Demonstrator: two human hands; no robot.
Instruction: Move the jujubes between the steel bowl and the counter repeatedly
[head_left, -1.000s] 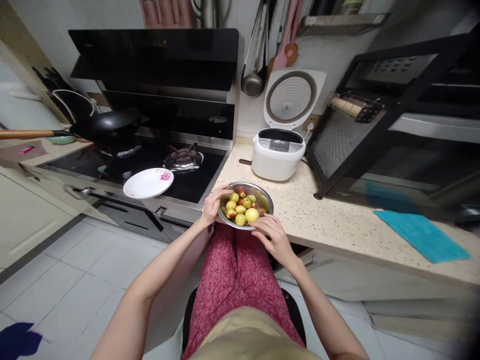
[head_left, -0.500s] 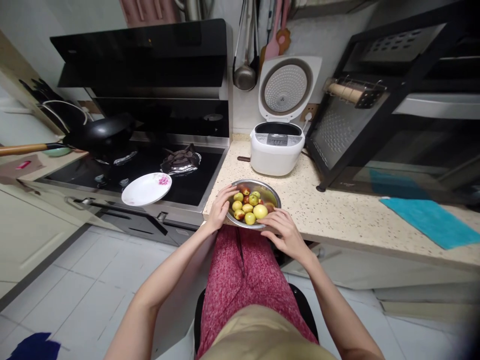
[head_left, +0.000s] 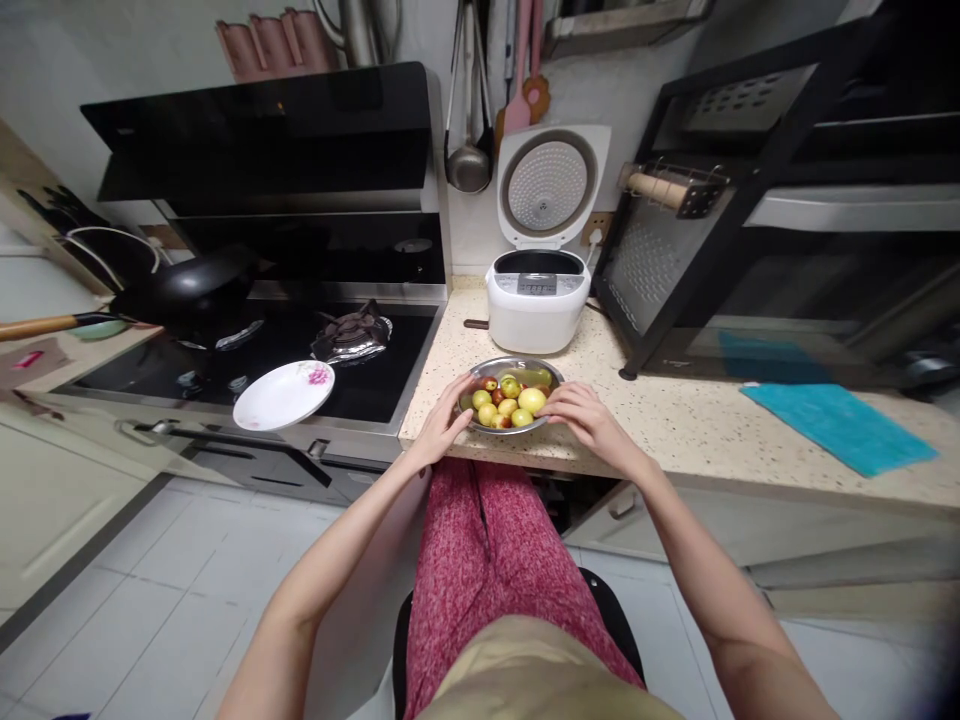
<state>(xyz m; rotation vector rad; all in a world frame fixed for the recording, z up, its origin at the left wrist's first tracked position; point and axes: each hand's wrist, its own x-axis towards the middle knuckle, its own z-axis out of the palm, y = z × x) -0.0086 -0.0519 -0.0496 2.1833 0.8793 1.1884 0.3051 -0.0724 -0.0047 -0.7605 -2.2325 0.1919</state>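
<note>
A shallow metal bowl holds several green, yellow and reddish-brown fruits that look like fresh jujubes. It rests on the speckled countertop near the front edge. My left hand grips the bowl's left rim, thumb towards the front and fingers along the side. On the opposite side, my right hand has its curled fingers on the right rim, close to the largest pale yellow fruit. Some fingertips are hard to make out against the rim.
Behind the bowl stands a white rice cooker, lid up. A white floral plate sits at the front of the gas stove, with a wok farther left. To the right are a teal cloth and a black rack.
The bowl has slid away from me, farther in from the counter's front edge, with both hands at its sides. My right hand has moved round to the right rim. The view has shifted slightly.
</note>
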